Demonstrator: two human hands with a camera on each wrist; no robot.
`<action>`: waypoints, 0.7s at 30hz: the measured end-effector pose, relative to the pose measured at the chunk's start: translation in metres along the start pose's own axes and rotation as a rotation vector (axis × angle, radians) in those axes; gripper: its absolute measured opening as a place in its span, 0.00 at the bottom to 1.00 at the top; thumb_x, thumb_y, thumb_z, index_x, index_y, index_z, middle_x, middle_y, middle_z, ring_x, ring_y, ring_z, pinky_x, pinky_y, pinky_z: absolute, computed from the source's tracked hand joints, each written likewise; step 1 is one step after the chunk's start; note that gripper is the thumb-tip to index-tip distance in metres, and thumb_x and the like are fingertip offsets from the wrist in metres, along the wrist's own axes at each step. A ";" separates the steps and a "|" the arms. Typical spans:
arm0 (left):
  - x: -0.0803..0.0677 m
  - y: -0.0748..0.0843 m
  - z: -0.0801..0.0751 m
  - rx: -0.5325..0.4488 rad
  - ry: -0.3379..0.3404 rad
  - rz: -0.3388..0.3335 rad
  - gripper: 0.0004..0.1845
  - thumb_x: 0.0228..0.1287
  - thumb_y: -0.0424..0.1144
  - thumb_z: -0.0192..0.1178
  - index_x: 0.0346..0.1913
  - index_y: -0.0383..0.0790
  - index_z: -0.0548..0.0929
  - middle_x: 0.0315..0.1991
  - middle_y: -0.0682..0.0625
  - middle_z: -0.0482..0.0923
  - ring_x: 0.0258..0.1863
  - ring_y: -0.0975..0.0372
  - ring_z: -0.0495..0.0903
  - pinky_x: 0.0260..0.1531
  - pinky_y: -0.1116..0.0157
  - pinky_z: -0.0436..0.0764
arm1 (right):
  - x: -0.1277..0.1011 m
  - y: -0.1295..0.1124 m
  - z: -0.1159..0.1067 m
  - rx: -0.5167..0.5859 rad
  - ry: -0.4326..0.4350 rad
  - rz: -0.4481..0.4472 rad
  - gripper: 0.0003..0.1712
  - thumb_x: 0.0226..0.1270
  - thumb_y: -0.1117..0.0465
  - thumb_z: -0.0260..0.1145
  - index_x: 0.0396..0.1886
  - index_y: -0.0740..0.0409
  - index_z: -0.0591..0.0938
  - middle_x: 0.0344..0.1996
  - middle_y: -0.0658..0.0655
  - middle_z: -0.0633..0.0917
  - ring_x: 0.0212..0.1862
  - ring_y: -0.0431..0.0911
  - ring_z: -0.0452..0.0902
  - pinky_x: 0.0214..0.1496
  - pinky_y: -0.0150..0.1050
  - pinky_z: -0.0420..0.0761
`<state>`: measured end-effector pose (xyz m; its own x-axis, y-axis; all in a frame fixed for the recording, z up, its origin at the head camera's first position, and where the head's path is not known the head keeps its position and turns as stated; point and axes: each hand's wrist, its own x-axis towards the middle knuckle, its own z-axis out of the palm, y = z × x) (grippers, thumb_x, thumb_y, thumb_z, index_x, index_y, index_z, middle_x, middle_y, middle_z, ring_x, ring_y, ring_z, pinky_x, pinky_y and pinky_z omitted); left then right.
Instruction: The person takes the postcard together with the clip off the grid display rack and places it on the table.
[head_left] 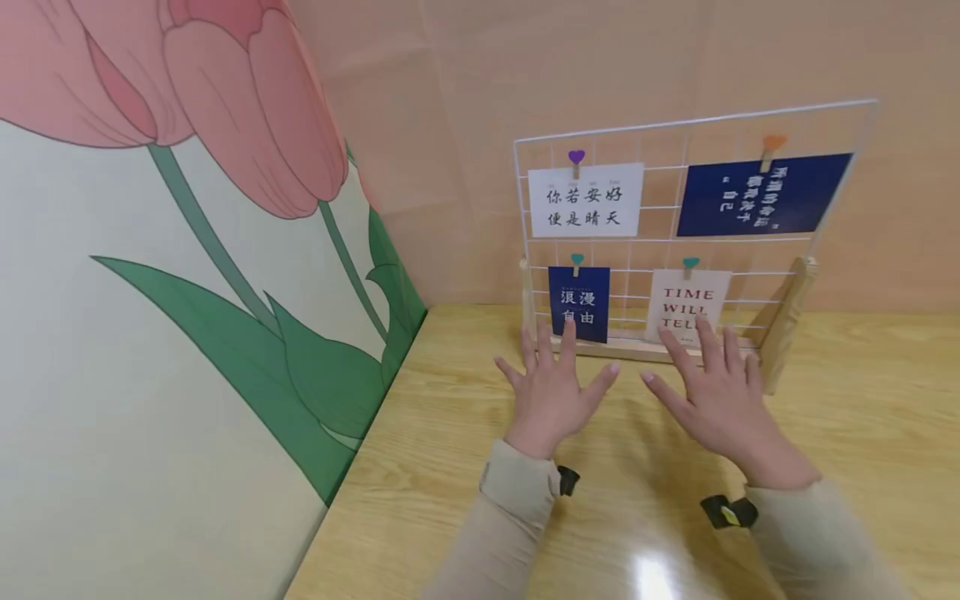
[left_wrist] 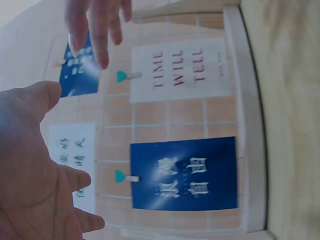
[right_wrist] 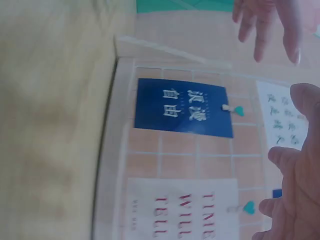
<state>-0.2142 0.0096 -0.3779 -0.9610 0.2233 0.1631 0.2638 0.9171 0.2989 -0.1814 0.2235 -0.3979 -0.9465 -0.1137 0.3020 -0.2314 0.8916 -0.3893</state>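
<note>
Wire rack (head_left: 660, 241), four clipped cards (head_left: 585, 200), just beyond left hand (head_left: 551, 396) and right hand (head_left: 727, 408); both released, fingers spread. Head view: right hand overlaps TIME WILL TELL card (head_left: 678, 292); left wrist view shows it whole. Tulip panel (head_left: 217, 367) bounds left hand's side; table (head_left: 862, 433) extends past right hand.

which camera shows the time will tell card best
The left wrist view: the TIME WILL TELL card shows whole and uncovered there, though turned sideways. In the head view, the right hand overlaps its lower part; in the right wrist view, the picture's bottom edge cuts it off.
</note>
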 end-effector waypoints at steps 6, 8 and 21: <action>0.013 -0.001 -0.016 -0.006 0.048 0.030 0.48 0.71 0.76 0.38 0.85 0.54 0.44 0.83 0.40 0.35 0.80 0.43 0.30 0.65 0.24 0.39 | 0.021 -0.010 -0.016 -0.030 0.014 -0.067 0.43 0.80 0.36 0.52 0.83 0.53 0.55 0.81 0.72 0.41 0.78 0.73 0.26 0.66 0.82 0.37; 0.016 -0.003 -0.021 -0.018 0.048 0.045 0.48 0.72 0.76 0.37 0.85 0.54 0.43 0.83 0.39 0.35 0.80 0.43 0.29 0.65 0.24 0.39 | 0.028 -0.013 -0.021 -0.046 0.010 -0.091 0.43 0.80 0.36 0.52 0.83 0.53 0.56 0.81 0.73 0.42 0.78 0.73 0.26 0.67 0.81 0.36; 0.048 -0.005 -0.060 -0.121 0.085 0.107 0.48 0.73 0.75 0.38 0.84 0.57 0.36 0.84 0.41 0.33 0.81 0.47 0.29 0.68 0.27 0.40 | 0.076 -0.034 -0.054 -0.118 -0.014 -0.150 0.43 0.80 0.36 0.52 0.83 0.55 0.57 0.80 0.74 0.42 0.78 0.73 0.26 0.69 0.79 0.41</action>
<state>-0.2573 -0.0042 -0.3156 -0.9179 0.2835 0.2775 0.3768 0.8421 0.3860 -0.2331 0.2080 -0.3151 -0.9067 -0.2541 0.3367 -0.3425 0.9094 -0.2360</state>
